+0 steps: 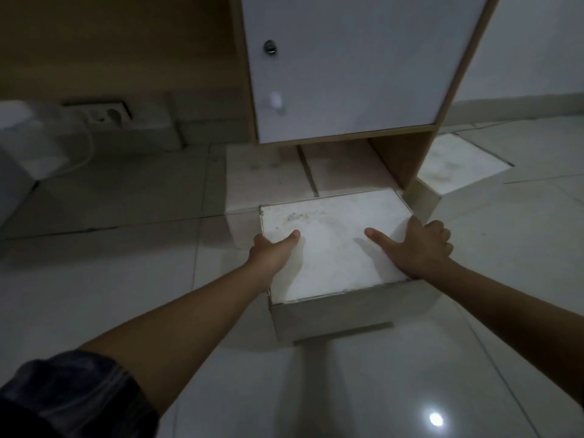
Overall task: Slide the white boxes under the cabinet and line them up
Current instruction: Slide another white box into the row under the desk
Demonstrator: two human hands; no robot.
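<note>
A white box [331, 245] with a smudged lid sits on the tiled floor in front of the cabinet [347, 64]. My left hand [275, 251] grips its left side, thumb on the lid. My right hand [420, 245] grips its right side, thumb on the lid, fingers down the side. Two more white boxes lie side by side in the gap under the cabinet, one on the left [265, 172] and one on the right [344, 165]. Another white box [458, 162] lies to the right of the cabinet's wooden side panel [401, 156].
The cabinet has a white door with a lock [270, 47] and a knob [276, 99]. A wall socket [107, 115] with a white cable is at the left, low on the wall. A pale object [15, 153] stands at the far left. Glossy tiles cover the floor.
</note>
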